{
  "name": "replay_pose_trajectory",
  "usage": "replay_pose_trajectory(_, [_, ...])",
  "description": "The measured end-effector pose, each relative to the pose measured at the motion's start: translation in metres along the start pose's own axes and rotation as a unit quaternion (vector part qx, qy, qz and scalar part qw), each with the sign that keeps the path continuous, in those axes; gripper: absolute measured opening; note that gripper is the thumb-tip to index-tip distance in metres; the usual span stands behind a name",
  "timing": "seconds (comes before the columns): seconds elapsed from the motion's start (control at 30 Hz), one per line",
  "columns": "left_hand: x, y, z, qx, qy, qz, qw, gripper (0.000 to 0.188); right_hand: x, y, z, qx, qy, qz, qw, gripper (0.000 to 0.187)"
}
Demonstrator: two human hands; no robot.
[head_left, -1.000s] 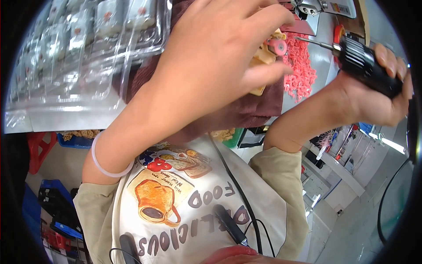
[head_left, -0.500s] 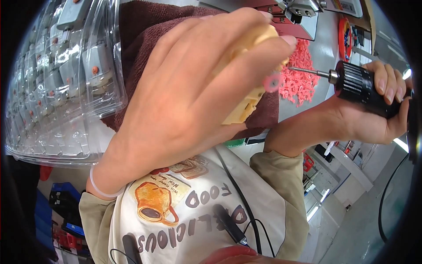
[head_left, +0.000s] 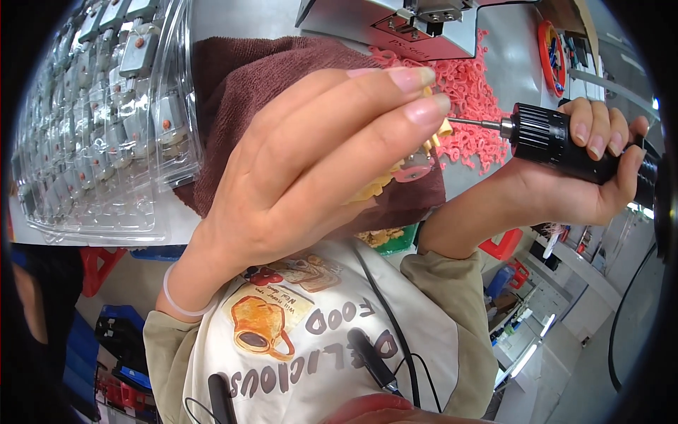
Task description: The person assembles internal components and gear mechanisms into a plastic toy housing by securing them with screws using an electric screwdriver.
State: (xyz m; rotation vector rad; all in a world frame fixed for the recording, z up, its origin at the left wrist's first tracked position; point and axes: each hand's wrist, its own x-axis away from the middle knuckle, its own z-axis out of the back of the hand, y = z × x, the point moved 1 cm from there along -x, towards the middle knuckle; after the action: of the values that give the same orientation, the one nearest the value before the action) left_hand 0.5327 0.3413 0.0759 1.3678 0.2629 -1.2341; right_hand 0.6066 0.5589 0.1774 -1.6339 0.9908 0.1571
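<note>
My left hand [head_left: 304, 159] is closed round a pale yellow plastic part [head_left: 374, 188], above a dark brown towel [head_left: 282, 67]. Most of the part is hidden behind my fingers. A small translucent pink piece [head_left: 414, 172] sits at its right side, close below my fingertips. On the right, my right hand [head_left: 590, 159] grips a black electric screwdriver [head_left: 540, 134], held level. Its thin metal bit [head_left: 477, 123] points left and ends beside my left fingertips, close to the yellow part. Whether the tip touches a screw cannot be made out.
Clear plastic trays [head_left: 127, 227] with several grey units stand at the left. Behind the screwdriver lies a heap of pink-red small parts [head_left: 472, 95], beside a grey-and-red machine [head_left: 353, 25]. A red round dish [head_left: 544, 63] is farther right. A green container [head_left: 404, 244] shows below the towel.
The screwdriver has moved left, bringing its bit to the yellow part. My left hand has turned the part, so less of it shows. The head view has shifted, revealing more of the machine.
</note>
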Motion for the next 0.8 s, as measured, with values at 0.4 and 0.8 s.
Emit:
replay_pose_trajectory(0.4, [0.004, 0.011, 0.031, 0.151, -0.016, 0.186, 0.971, 0.081, 0.001, 0.001, -0.001, -0.050, -0.001, -0.015, 0.999, 0.030])
replay_pose_trajectory(0.8, [-0.013, 0.089, 0.091, 0.399, -0.007, 0.406, 0.822, 0.069, 0.004, -0.001, 0.010, 0.001, 0.083, -0.016, 0.996, 0.046])
